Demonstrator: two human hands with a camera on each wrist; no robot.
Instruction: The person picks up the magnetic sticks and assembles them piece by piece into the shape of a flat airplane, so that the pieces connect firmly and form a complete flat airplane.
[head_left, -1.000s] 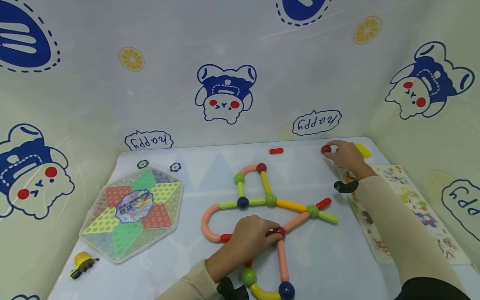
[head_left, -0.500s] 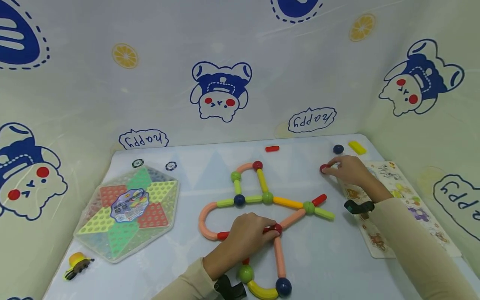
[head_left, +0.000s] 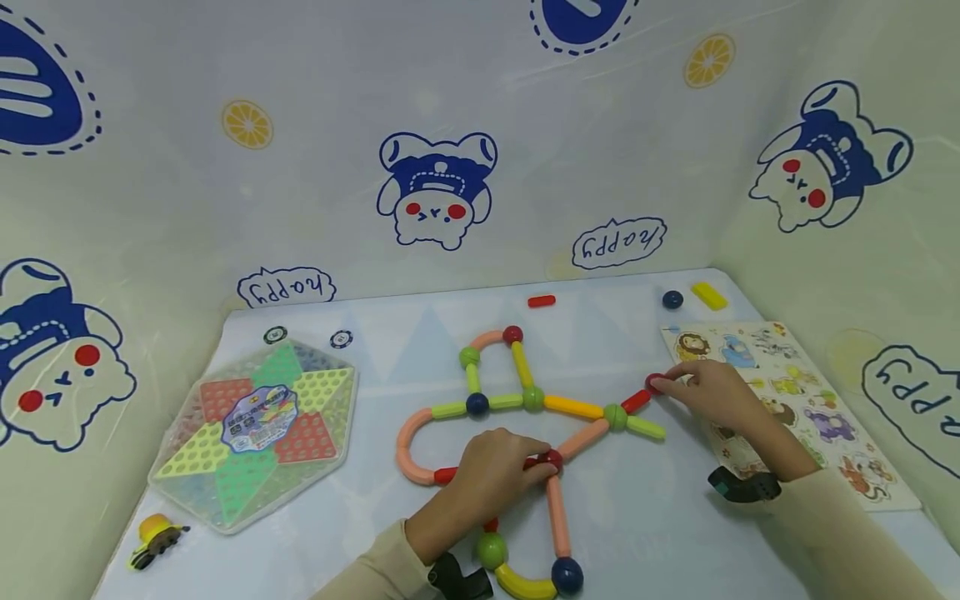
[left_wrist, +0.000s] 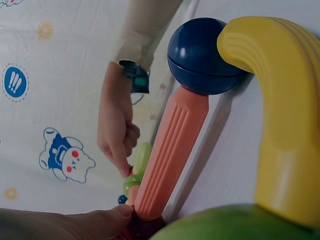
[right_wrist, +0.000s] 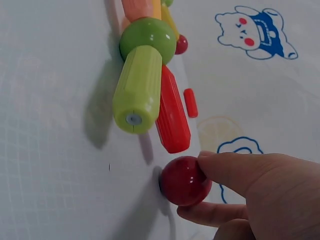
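Note:
In the head view my right hand pinches a red ball between thumb and finger. The ball is close to the free end of a short red rod, with a small gap showing in the right wrist view. That rod and a light green rod stick out from a green ball of a magnetic rod-and-ball figure. My left hand holds the figure at its middle, pinching a red ball where pink rods meet. Below it are a dark blue ball and a curved yellow rod.
At the left lies a hexagonal Chinese checkers box, with a small yellow-hatted toy in front. An animal picture board is at the right. Towards the back are a loose red rod, a blue ball and a yellow piece.
My right hand has brought the red ball from the table's back right towards me, to the red rod's end. A blue ball at the back has come into sight. My left hand stays put.

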